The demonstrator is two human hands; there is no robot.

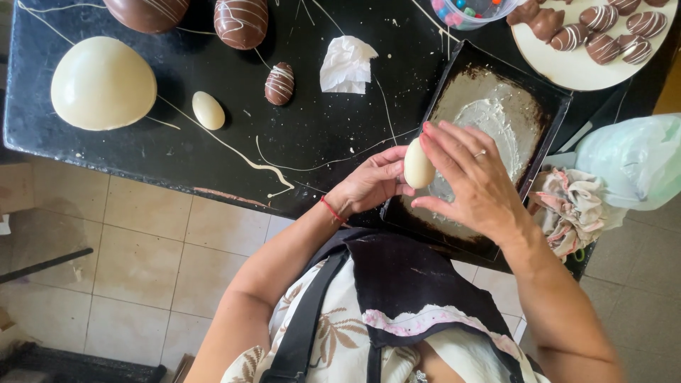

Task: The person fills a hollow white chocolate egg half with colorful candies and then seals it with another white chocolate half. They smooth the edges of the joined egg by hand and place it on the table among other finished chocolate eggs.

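While both hands met over the dark baking tray [546, 96], the right hand [477, 183] and left hand [374, 183] pinched a small white chocolate egg [418, 166] between their fingertips, just above the tray's white-smeared floor. Left of the tray, a crumpled paper [347, 65] lay on the black worktop [213, 152].

light: soft daylight | shadows: faint | focus: sharp | edges: slight wide-angle bend
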